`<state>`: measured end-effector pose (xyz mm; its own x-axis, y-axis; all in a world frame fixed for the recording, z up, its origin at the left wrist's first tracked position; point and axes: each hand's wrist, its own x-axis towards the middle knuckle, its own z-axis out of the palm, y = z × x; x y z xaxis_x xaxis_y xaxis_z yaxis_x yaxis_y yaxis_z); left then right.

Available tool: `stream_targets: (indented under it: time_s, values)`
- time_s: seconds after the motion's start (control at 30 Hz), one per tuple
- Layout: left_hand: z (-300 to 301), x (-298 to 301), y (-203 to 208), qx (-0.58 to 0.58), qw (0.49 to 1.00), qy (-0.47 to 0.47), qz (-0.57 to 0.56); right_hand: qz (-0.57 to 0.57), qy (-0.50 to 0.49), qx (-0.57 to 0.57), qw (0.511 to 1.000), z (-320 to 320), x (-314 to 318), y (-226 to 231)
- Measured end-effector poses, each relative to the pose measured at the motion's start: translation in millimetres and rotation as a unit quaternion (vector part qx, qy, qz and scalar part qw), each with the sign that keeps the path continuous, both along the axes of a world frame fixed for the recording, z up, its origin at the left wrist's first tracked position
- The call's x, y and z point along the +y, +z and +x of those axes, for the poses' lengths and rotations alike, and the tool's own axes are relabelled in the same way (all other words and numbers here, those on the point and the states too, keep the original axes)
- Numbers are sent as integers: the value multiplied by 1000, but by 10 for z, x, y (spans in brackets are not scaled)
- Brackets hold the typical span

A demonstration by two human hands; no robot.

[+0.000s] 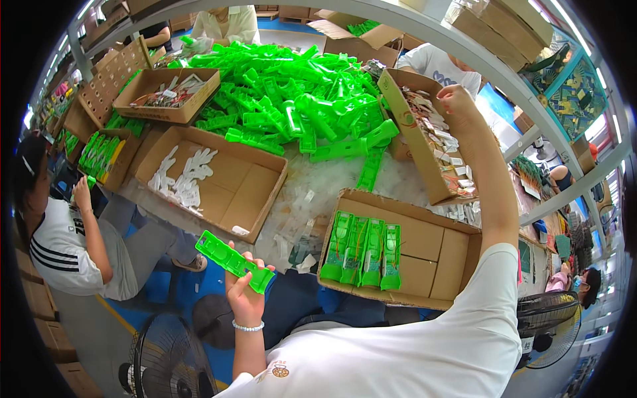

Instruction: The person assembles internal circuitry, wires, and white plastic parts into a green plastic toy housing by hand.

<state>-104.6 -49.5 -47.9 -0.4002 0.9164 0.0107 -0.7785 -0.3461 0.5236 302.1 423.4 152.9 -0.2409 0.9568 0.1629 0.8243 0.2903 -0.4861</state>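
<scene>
In my left hand (244,300) I hold a bright green plastic shell (224,255), long and hollow, its open side facing up. The fingers are wrapped round its wider end. My right hand (458,103) is stretched far out to the right, over a tilted cardboard box (418,154) of small white and brown parts with wires (441,138). Its fingers are curled together; whether they pinch a part is too small to tell. Closer to me, a shallow cardboard box (415,265) holds several green shells (361,251) side by side, with wires and small boards inside.
A big heap of green shells (279,93) covers the far table. Left of centre, a cardboard tray (229,189) holds white pieces (182,176); another box (166,109) of wired parts sits behind it. A metal frame (458,43) crosses overhead. Another person (73,239) sits at left, near a fan (169,358).
</scene>
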Motion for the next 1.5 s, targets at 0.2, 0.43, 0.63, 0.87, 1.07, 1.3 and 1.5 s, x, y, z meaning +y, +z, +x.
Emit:
stream_targets:
  time_s: [0.2, 0.43, 0.63, 0.87, 1.07, 1.3, 1.5]
  values:
    - [83, 68, -98, 14, 999, -23, -42, 92, 24, 32, 995, -479, 437, -362]
    - [245, 108, 86, 16, 999, -28, -34, 138, -26, 29, 990, -513, 613, -489]
    - [367, 128, 121, 25, 998, -54, 7, 268, -14, 35, 963, -269, -130, -140]
    - [648, 29, 219, 28, 995, -89, 32, 406, 42, 62, 911, -14, -690, -43]
    - [829, -29, 335, 33, 990, -129, 43, 258, 53, -66, 962, 407, -665, -292]
    - [742, -247, 236, 34, 996, -84, 8, 148, 140, -91, 975, -216, -835, -326]
    - [652, -310, 177, 39, 999, -34, -10, 112, 79, -79, 987, -313, -388, -505]
